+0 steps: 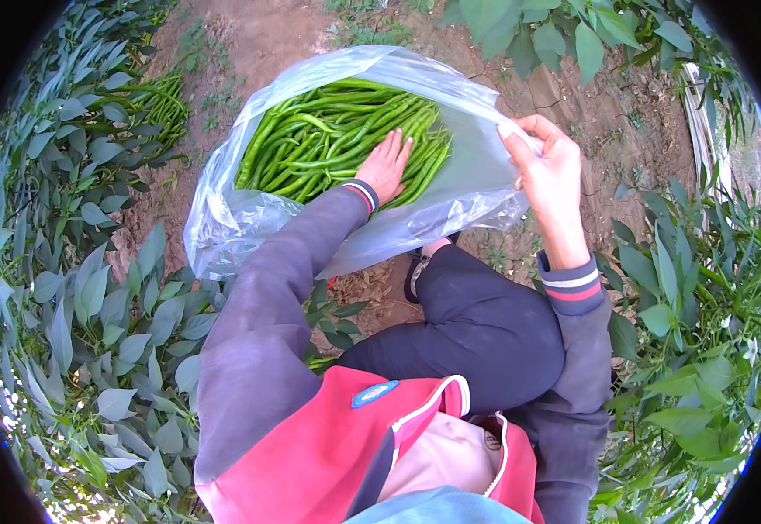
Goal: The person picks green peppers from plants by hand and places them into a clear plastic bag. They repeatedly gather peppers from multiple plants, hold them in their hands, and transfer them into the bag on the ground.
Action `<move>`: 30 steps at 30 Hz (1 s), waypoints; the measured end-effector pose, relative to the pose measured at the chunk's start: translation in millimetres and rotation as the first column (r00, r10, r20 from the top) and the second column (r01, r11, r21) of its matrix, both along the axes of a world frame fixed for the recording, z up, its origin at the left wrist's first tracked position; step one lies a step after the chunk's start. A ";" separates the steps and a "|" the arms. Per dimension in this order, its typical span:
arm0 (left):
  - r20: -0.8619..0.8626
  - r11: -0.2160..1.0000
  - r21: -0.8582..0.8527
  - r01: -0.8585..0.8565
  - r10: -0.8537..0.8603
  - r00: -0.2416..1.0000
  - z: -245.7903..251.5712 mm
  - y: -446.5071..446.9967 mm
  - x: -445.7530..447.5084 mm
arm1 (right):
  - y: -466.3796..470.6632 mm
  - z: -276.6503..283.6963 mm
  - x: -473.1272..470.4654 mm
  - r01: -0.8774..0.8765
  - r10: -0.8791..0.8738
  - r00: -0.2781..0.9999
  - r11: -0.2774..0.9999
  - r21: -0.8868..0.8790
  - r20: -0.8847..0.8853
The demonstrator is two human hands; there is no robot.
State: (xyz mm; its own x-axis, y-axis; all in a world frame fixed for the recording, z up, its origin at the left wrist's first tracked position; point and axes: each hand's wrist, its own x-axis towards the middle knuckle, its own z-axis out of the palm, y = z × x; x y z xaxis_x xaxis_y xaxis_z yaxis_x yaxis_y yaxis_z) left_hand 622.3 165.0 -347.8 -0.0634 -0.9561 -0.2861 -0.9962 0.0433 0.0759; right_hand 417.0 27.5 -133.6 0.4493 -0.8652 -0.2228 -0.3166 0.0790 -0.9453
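A large clear plastic bag (472, 141) lies on the soil before me, its mouth spread wide. Inside it is a thick layer of long green chili peppers (315, 141), mostly lying side by side. My left hand (386, 165) reaches into the bag and rests flat on the peppers, fingers extended and gripping nothing that shows. At the bag's right side, my right hand (547, 160) pinches the rim between thumb and fingers and holds it up. The bag's near left edge is folded and crumpled beside my left forearm.
Leafy pepper plants (118, 340) crowd the left side, and more plants (682, 386) stand on the right, some with white flowers. Another heap of green peppers (163, 108) lies at the left plants' edge. Bare soil (269, 33) runs between the rows. My bent knee (524, 327) is close below the bag.
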 end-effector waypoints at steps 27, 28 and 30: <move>-0.043 -0.088 -0.780 0.620 -0.980 -0.193 334.9 76.9 -445.6 | 273.6 -19.5 -191.4 0.362 -0.346 0.929 0.780 -0.510 0.131; -0.136 -0.016 -0.701 0.713 -0.978 -0.156 329.4 59.0 -478.6 | 284.1 -13.5 -193.1 0.432 -0.512 0.850 0.537 -0.725 0.127; 0.109 0.021 -0.585 0.811 -0.989 0.104 328.1 10.3 -508.1 | 292.5 -3.4 -207.0 0.296 -0.302 0.953 0.914 -0.277 0.022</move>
